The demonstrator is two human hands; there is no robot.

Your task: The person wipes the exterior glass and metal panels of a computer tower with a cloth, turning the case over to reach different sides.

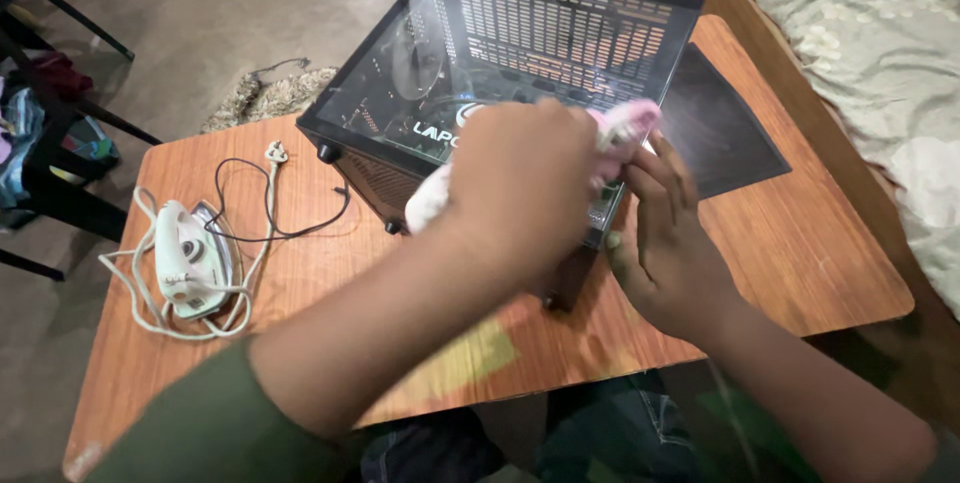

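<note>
cloth (625, 133) partly hidden by left hand (520, 183), bed (880, 53) cut off

A wooden counter (800, 243) stands on a dull grey floor (250, 3); a bed (880, 63) with pale bedding runs along its right edge, black chair legs (70, 123) at left.

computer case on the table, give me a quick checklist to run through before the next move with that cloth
1. Cloth gripped: ok, the left hand is closed over it and the right hand touches its pink end.
2. Computer case fully on the table: ok, it lies well inside the edges.
3. Glass side facing up and within reach: ok, both hands are over it.
4. Dark panel out of the way: ok, it lies flat beside the case.
5. Iron and its cord clear of the case: ok, they lie apart on the left side.
6. Glass clean under the hands: cannot tell, hidden.
</note>
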